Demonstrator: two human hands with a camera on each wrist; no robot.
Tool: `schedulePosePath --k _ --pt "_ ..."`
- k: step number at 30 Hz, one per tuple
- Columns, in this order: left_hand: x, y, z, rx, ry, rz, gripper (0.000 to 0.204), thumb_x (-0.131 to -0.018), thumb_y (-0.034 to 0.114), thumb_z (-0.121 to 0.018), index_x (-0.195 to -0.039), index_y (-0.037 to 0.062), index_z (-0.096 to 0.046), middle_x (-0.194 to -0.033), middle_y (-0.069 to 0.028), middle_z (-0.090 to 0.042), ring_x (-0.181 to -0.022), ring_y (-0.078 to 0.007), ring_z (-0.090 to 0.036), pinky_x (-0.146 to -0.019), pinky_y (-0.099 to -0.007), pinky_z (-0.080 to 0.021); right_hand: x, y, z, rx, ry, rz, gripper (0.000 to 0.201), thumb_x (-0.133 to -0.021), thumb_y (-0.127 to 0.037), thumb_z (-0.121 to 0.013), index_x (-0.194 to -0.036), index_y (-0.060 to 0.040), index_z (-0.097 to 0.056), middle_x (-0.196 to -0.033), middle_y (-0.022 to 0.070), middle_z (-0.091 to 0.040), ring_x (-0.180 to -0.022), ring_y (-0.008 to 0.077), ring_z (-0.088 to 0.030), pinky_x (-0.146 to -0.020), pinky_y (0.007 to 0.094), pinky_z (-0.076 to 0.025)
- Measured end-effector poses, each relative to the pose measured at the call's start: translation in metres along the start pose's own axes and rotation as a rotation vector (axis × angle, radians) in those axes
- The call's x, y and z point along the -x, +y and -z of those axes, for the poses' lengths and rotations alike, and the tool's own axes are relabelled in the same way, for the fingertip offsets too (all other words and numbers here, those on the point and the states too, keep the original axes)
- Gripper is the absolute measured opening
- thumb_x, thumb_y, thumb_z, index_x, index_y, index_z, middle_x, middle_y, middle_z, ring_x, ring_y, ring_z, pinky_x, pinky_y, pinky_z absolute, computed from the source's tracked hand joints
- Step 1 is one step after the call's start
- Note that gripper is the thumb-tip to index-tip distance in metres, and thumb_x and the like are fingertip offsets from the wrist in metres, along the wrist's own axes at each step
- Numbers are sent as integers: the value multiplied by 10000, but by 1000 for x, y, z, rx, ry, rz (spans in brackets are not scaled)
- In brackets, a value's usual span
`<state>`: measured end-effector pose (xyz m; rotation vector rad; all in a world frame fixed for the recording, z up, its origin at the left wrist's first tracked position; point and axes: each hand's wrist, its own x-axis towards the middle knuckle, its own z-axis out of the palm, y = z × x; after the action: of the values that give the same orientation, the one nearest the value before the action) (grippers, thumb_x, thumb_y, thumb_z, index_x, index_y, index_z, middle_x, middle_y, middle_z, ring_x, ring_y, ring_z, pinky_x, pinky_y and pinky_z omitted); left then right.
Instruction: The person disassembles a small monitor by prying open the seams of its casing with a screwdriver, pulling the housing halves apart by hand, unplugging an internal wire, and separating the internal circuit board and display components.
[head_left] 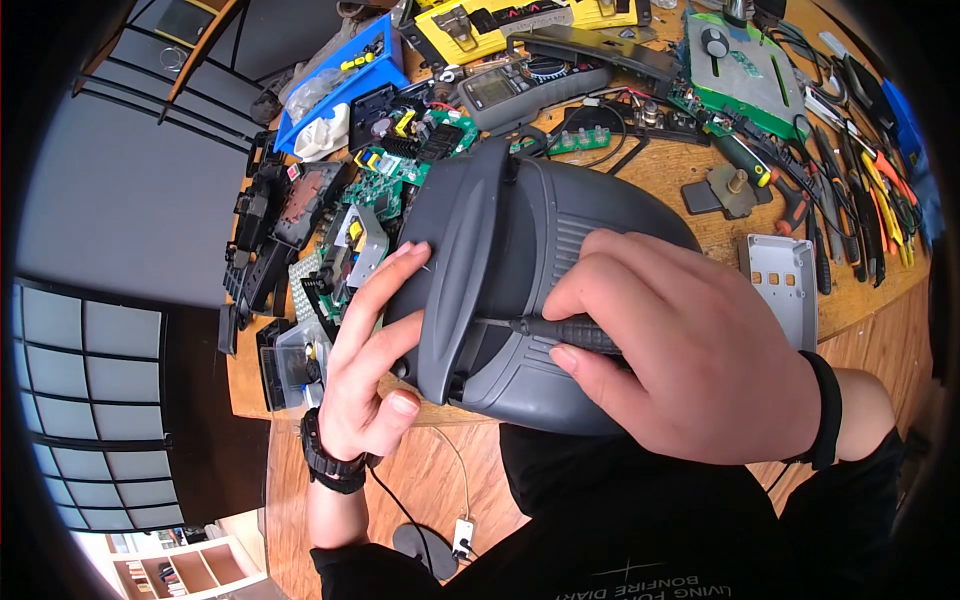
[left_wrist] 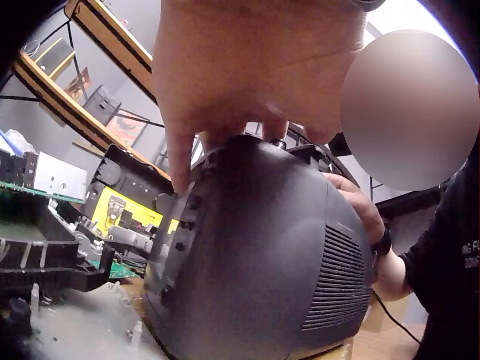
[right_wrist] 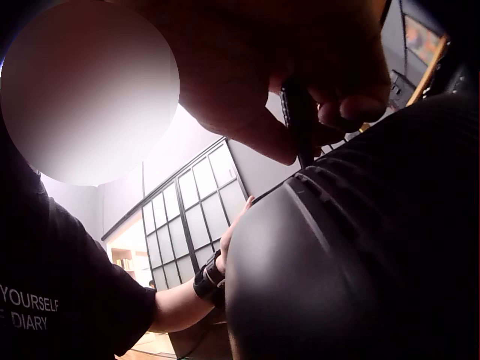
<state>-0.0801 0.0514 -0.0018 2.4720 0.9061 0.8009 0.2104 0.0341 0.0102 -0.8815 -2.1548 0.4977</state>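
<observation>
A dark grey plastic casing (head_left: 600, 190) with a carry handle (head_left: 465, 270) and ribbed vents stands on the workbench, in front of the person. The right hand (head_left: 680, 350) grips a small screwdriver (head_left: 565, 332) by its black textured handle. Its thin shaft points left, and the tip is at the edge of the carry handle. On the casing's left side rests the left hand (head_left: 370, 360), fingers extended and spread, thumb standing free. In the left wrist view, this hand (left_wrist: 255, 67) reaches over the top of the casing (left_wrist: 255, 247). The right wrist view shows the screwdriver (right_wrist: 298, 120) upright between fingers and thumb.
Green circuit boards (head_left: 390, 170) and black plastic parts (head_left: 290, 215) crowd the left. Behind the casing lie a multimeter (head_left: 500, 95) and a blue bin (head_left: 345, 85). Several hand tools (head_left: 860, 190) line the right, near a grey open box (head_left: 780, 285).
</observation>
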Motion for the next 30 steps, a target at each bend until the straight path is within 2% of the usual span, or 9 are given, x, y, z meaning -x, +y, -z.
schedulePosePath --k 4,6,9,13,15,22,25,28,30 --pt "2 -2 5 32 -15 42 714 -940 646 -454 -1135 -7 -668 -1446 -351 -389 -1339 -494 -418 -1098 -546 -324 0 -1 3 -4 -1 -9 228 -781 -59 -703 -960 -13 -569 -870 139 -571 -777 343 -594 -659 385 -480" --pt "2 -9 13 -86 -134 -45 858 -871 783 -410 -1063 -2 -696 -1452 -353 -368 -1286 -485 -482 -1045 -538 -390 1 -1 5 -34 -22 -23 224 -792 -76 -703 -963 -13 -571 -880 140 -577 -786 345 -596 -666 384 -480" --pt "-2 -10 18 -146 -175 -91 896 -828 825 -429 -1000 -4 -725 -1468 -350 -347 -1306 -483 -463 -1054 -530 -384 3 -1 5 -42 -8 -22 213 -801 -86 -697 -963 -19 -576 -885 140 -580 -788 345 -596 -676 386 -479" --pt "2 -11 11 -95 -139 -76 901 -818 833 -435 -1012 0 -720 -1474 -347 -340 -1329 -482 -436 -1055 -526 -386 2 0 4 -49 19 -32 200 -807 -90 -692 -962 -27 -583 -890 139 -580 -788 345 -594 -686 392 -478" --pt "4 -8 6 34 -89 4 829 -860 778 -437 -1108 42 -730 -1483 -345 -341 -1376 -485 -356 -1123 -539 -263 3 1 4 -74 33 -38 193 -812 -92 -689 -961 -25 -588 -877 137 -581 -791 343 -595 -689 386 -478" --pt "8 -6 1 92 -71 56 864 -860 786 -419 -1154 26 -705 -1486 -346 -338 -1376 -475 -360 -1128 -531 -252 4 5 4 -110 79 -82 150 -828 -77 -669 -938 -8 -594 -828 134 -591 -777 316 -604 -686 358 -476" --pt "6 -5 -3 91 1 52 874 -875 774 -401 -1171 3 -686 -1486 -342 -344 -1379 -464 -363 -1133 -525 -246 4 6 6 -122 68 -87 133 -831 -67 -661 -928 -4 -594 -825 131 -599 -767 307 -607 -684 355 -477" --pt "6 -3 -3 92 35 90 816 -918 708 -390 -1159 -15 -681 -1486 -338 -348 -1380 -454 -367 -1134 -520 -247 5 7 6 -134 68 -82 133 -835 -65 -661 -923 4 -590 -821 130 -602 -745 297 -607 -672 347 -470" --pt "3 0 0 89 7 79 691 -953 581 -389 -1133 -15 -689 -1492 -323 -355 -1379 -446 -374 -1134 -520 -256 5 7 6 -186 95 -116 131 -841 -69 -660 -919 9 -590 -814 130 -603 -724 284 -605 -660 337 -461"
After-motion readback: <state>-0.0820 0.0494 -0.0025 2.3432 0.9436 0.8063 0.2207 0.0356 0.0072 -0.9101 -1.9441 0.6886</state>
